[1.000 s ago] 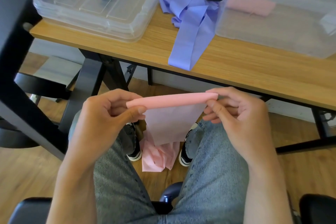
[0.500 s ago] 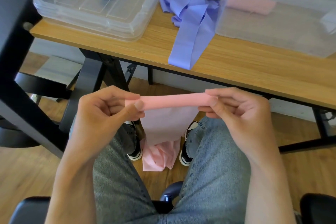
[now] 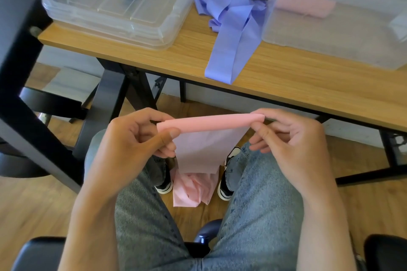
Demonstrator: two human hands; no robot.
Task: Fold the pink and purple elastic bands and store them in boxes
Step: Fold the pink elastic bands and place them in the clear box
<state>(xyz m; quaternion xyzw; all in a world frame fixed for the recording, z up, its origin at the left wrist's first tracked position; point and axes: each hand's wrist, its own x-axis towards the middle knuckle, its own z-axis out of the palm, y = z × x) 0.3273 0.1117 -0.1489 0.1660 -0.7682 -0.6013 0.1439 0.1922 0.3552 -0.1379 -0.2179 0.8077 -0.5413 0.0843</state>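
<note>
Head view shows the left hand [image 3: 134, 138] and right hand [image 3: 290, 138] pinching the rolled top of the pink band [image 3: 209, 125], apparently turned slightly further than before, its tail hanging to the floor.

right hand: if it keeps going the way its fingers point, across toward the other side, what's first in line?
Past the pink band it already pinches, the right hand points across the lap at the left hand, which holds the band's other end. That hand looks first in line; depth is hard to judge from one view.
</note>
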